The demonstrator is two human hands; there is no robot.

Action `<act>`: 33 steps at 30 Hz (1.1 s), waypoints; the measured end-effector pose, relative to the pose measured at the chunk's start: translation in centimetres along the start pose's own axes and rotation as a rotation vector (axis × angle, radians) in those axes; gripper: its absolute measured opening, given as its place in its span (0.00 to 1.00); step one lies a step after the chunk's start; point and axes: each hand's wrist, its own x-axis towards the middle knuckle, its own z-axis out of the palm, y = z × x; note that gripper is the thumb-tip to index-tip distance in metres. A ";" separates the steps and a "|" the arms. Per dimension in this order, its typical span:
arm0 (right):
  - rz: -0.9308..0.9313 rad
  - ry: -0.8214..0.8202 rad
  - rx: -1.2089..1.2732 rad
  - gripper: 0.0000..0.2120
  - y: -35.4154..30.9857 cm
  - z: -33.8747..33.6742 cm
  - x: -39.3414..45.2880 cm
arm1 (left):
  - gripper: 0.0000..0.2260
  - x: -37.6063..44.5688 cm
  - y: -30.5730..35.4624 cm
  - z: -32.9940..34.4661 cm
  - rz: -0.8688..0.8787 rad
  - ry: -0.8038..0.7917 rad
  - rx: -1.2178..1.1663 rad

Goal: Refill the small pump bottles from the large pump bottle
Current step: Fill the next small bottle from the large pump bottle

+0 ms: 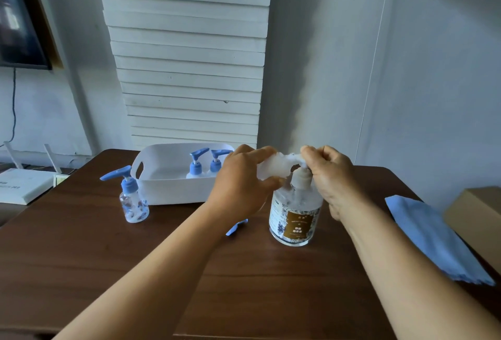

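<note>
Large pump bottle (295, 213): one, upright on the bench (108, 272), long axis vertical, at centre right of your view. Its pump head sits directly under your two hands, at 6 o'clock from the fingers.

Tissue (273, 167): one crumpled white wad, stretched between both hands just above and against the pump head. Whether it touches the nozzle itself cannot be told; the hands hide it.

Left hand (241, 185): fingers curled, gripping the tissue's 9 o'clock end. Right hand (329, 174): fingers curled, pinching the 3 o'clock end, close beside the pump collar. Both hands are about equally near the large bottle; the right sits slightly tighter to the pump.

Small pump bottles: three counted. One small bottle (134, 204) stands upright on the bench at 9 o'clock from the large bottle, well apart, nearer your left hand, pump fitted. Two capped bottles (206, 167) stand in the white tray (168, 188) at 10 o'clock, behind your left hand.

Blue scrap (235, 227): one, on the bench below your left wrist, mostly hidden; cannot be identified.

Blue cloth (433, 236): one, at 3 o'clock, beside one cardboard box (477, 212).

Judgement: you appear to be wiping the large pump; reaching the loose small bottle calls for your left hand.
</note>
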 end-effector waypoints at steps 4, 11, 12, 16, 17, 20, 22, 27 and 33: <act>-0.011 0.013 -0.033 0.16 -0.1 0.0 0.0 | 0.24 -0.1 -0.1 0.0 -0.012 -0.008 -0.020; -0.028 0.023 0.009 0.16 0.0 0.1 0.2 | 0.23 0.3 0.0 -0.1 0.004 0.008 0.010; -0.018 0.028 0.021 0.16 0.4 0.3 0.1 | 0.23 0.1 -0.1 0.1 0.000 0.000 0.005; -0.016 0.008 -0.005 0.16 -0.2 -0.1 0.2 | 0.23 0.0 0.0 -0.1 -0.004 0.002 -0.013; -0.027 0.002 -0.017 0.16 -0.6 -0.3 0.3 | 0.23 0.2 0.2 -0.3 0.001 0.010 -0.006; -0.027 0.004 -0.012 0.15 -0.9 -0.3 0.5 | 0.23 0.6 0.4 -0.6 0.011 0.012 0.027; -0.005 0.017 0.021 0.15 -0.2 0.2 0.4 | 0.22 0.3 0.2 -0.3 0.005 0.006 0.002; -0.009 0.017 0.017 0.16 0.1 0.1 0.1 | 0.23 -0.2 0.1 -0.2 -0.012 -0.009 -0.027; -0.032 0.021 -0.008 0.15 -0.3 -0.1 0.3 | 0.23 0.2 0.2 -0.3 0.007 0.013 -0.017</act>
